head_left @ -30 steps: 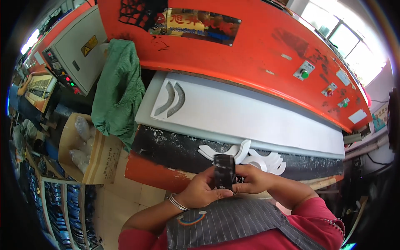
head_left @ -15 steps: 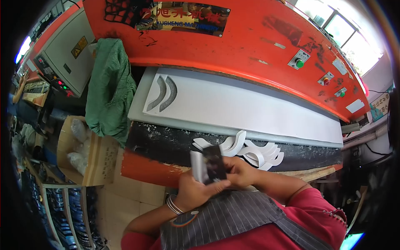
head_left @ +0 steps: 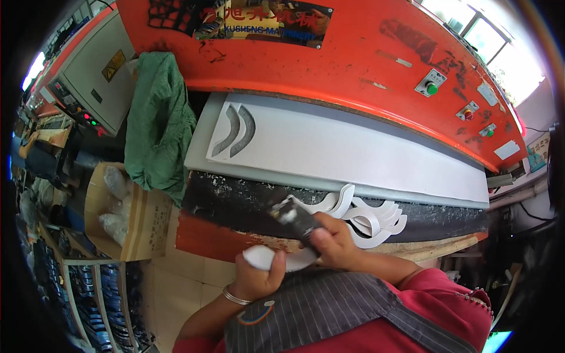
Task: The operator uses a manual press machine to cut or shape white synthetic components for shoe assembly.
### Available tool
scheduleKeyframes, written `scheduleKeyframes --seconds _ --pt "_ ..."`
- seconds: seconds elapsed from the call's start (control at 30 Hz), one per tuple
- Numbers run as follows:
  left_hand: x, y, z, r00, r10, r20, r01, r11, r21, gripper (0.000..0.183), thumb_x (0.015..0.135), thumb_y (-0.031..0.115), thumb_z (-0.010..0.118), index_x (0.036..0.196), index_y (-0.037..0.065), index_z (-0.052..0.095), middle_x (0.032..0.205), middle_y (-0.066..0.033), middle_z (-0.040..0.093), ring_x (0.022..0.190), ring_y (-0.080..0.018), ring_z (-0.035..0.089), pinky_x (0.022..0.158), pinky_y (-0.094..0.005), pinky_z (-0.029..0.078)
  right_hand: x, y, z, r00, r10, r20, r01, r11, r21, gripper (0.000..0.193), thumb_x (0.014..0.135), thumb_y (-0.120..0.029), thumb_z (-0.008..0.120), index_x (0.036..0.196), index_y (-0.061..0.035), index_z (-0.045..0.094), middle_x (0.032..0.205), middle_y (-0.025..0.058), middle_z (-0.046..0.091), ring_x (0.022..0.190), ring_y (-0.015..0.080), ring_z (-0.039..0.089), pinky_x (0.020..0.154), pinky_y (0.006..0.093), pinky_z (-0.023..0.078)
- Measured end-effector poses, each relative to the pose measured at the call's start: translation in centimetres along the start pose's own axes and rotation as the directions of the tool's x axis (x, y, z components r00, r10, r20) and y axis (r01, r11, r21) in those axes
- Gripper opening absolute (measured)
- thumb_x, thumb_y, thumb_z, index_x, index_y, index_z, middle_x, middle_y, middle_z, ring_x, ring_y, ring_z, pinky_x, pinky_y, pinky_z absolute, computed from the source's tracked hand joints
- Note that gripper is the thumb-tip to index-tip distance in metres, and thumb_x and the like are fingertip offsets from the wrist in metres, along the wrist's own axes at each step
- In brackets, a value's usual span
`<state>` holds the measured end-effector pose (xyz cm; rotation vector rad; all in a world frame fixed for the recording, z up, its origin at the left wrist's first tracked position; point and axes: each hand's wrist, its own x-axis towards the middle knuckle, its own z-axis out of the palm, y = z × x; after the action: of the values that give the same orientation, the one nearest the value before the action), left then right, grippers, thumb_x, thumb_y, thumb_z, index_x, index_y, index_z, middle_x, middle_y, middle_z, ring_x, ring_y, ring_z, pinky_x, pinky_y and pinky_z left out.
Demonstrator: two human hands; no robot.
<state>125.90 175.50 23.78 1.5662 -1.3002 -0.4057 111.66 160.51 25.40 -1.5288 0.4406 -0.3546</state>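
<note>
right hand (head_left: 337, 242), just right of lower centre, fingers closed firmly round a dark block (head_left: 305, 226); its far end is smeared by blur, so the pale patches there are hard to make out. left hand (head_left: 257, 277), lower centre, has fingers and thumb pinched shut on a white curved piece (head_left: 263, 257). that piece runs right and slips out of sight by the right hand; whether it touches the block, can't tell! just beyond, a pile of white curved pieces (head_left: 385, 219), partly masked by hand and block. up to mid-frame, a white sheet (head_left: 353, 147) with two curved cutouts (head_left: 249, 126) at its left end. top edge: a nameplate (head_left: 268, 36) on the red machine (head_left: 353, 76), large red characters over blue lettering, readable, the upper part dim. upper left, a yellow warning label (head_left: 114, 66); left of centre, a carton (head_left: 148, 220), its print too small to read.
</note>
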Motion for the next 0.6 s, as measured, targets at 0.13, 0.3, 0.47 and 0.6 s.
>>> scheduleKeyframes --seconds 0.13,0.3,0.47,0.6 --pt "-2.1 -0.5 -3.0 0.966 0.24 -0.096 -0.195 0.92 0.341 0.015 0.084 0.012 0.063 0.071 0.004 0.061 0.055 -0.0065 0.058 0.048 -0.0223 0.058 0.046 -0.0325 0.047 1.2 -1.6 -5.5 0.849 0.2 -0.489 -0.31 0.939 -0.153 0.048 0.099 -0.042 0.036 0.098 0.0 0.058 0.063 0.0064 0.059 0.058 0.0151 0.057 0.058 0.0299 0.045" --pt "0.7 -3.7 -2.2 0.73 -0.61 0.307 0.68 0.695 -0.235 0.047 0.094 0.044 0.053 0.086 -0.001 0.065 0.068 -0.0127 0.065 0.058 -0.0264 0.062 0.059 -0.0323 0.049 6.2 -1.2 -13.5 0.911 0.103 -0.399 -0.303 0.825 -0.478 0.032 0.092 -0.028 0.059 0.107 -0.0002 0.058 0.081 0.0081 0.062 0.071 0.0181 0.06 0.065 0.0313 0.048" --pt "4.3 -6.5 -3.2 0.941 -0.328 -0.078 0.333 0.87 0.363 0.071 0.079 0.051 0.07 0.124 -0.001 0.05 0.099 -0.0145 0.057 0.087 -0.0285 0.06 0.072 -0.0391 0.051 15.3 1.7 -11.0 0.908 -0.171 0.383 0.419 0.412 -0.809 0.05 0.073 -0.021 0.076 0.115 -0.0009 0.058 0.109 0.019 0.061 0.111 0.0331 0.053 0.098 0.0421 0.04" --pt "8.8 -8.4 -4.7 0.952 -0.294 -0.085 0.3 0.845 0.442 0.072 0.07 0.041 0.078 0.124 0.001 0.052 0.105 -0.0113 0.057 0.096 -0.0282 0.057 0.082 -0.0407 0.046 22.4 2.7 -7.8 0.824 -0.114 0.555 0.559 0.322 -0.764 0.05 0.073 -0.015 0.075 0.119 -0.0039 0.058 0.124 0.0166 0.054 0.128 0.0296 0.042 0.108 0.0454 0.031"
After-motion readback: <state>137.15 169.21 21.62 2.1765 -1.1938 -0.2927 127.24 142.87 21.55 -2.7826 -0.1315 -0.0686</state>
